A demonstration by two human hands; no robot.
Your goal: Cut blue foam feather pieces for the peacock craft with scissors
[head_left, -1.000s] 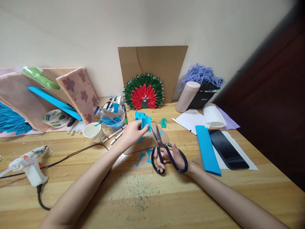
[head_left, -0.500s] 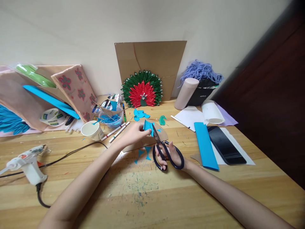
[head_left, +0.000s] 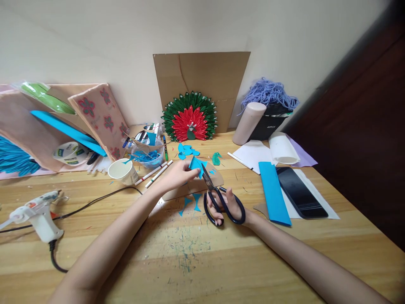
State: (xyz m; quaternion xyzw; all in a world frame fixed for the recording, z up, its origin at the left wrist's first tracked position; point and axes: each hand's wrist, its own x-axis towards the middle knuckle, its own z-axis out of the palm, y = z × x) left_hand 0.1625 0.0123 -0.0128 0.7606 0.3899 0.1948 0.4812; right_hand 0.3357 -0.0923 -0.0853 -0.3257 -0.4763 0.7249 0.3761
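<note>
My left hand (head_left: 177, 176) pinches a small folded piece of blue paper (head_left: 195, 164) above the wooden table (head_left: 202, 261). My right hand (head_left: 228, 205) grips black-handled scissors (head_left: 218, 199), whose blades meet the right edge of that blue piece. Blue paper scraps (head_left: 191, 202) lie on the table under the hands, beside a flat brown cardboard piece (head_left: 190, 188). More cut blue shapes (head_left: 186, 150) rest just beyond.
A white glue gun (head_left: 38, 213) with its cord lies at the left. A paper cup (head_left: 122, 171), markers (head_left: 156, 172) and a plastic bowl (head_left: 148, 157) sit left of the hands. A blue sheet (head_left: 274, 192), a phone (head_left: 299, 192) and a red-green peacock craft (head_left: 190, 122) lie right and behind.
The scissors moved in and closed onto the blue paper, which my left hand lowered and tilted. The view shifted slightly.
</note>
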